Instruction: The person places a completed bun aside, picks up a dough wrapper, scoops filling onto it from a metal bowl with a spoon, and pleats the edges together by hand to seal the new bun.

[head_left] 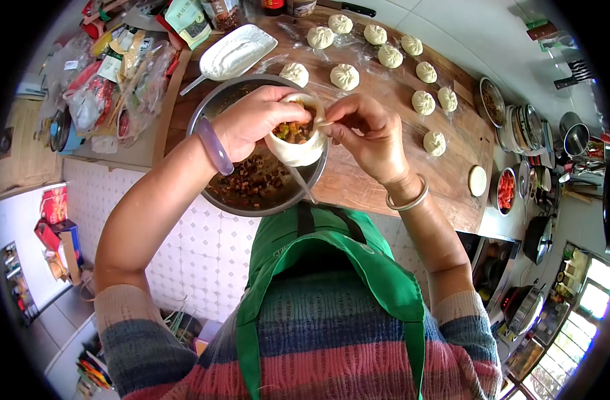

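- My left hand (251,119) cups the round white dough wrapper (301,154) over the wide steel bowl (246,213).
- My right hand (377,141) pinches its edge: pleating, I judge.
- The next fold wants a light pinch.

Left grip (257,120) cupped, right grip (366,132) pinched, both arms (155,213) bent inward

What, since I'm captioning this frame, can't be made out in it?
- Head view: utensil's upper end, hidden by the dough wrapper.
- Head view: part of the bowl's inside, behind the left hand.
- Head view: red-banded container, cut off by upper edge.
- Head view: green packet's small print, too small.
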Demonstrator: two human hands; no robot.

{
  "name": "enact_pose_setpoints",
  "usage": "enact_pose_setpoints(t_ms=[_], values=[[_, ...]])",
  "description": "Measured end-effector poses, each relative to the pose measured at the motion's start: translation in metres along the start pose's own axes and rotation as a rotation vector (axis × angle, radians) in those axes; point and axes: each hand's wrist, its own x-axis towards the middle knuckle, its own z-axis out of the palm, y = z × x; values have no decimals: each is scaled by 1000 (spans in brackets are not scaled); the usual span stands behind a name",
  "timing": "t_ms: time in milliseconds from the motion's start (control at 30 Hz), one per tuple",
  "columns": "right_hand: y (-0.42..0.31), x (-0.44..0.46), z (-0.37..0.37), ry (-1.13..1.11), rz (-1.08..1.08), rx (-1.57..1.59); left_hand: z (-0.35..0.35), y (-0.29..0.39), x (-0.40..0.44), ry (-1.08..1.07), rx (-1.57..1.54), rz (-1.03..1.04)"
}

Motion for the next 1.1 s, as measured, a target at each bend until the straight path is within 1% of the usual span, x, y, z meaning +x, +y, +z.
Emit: enact_pose_setpoints(t_ms=[33,133,233,333,433,533,633,733,833,933,1033,1100], values=[[-2,-2,1,6,93,30,0,0,0,-9,28,-8],[5,-3,-1,-72,-75,-67,0,1,0,-67,62,-13],[7,-2,-3,-75,-226,-144,3,5,-1,-98,112,-49],[-5,-1,-3,-94,-278,-225,2,5,-1,-106,124,-83],[-2,-8,5,42,-5,51,14,10,-10,-9,5,46],[5,-8,0,-5,-116,-35,11,3,-12,62,16,80],[3,-6,-1,-43,-293,-178,8,-2,-10,-7,106,112],[1,-4,0,-95,-275,-180,8,1,-11,-18,178,33],[-12,-10,2,-111,9,-125,12,2,-11,-22,189,-34],[-10,-12,-1,-156,-63,-209,13,-1,-11,-45,188,-67],[-6,-12,-3,-162,-244,-251,13,-1,-8,-95,207,-77],[-6,-12,-5,-167,-272,-249,12,-1,-7,-120,223,-86]])
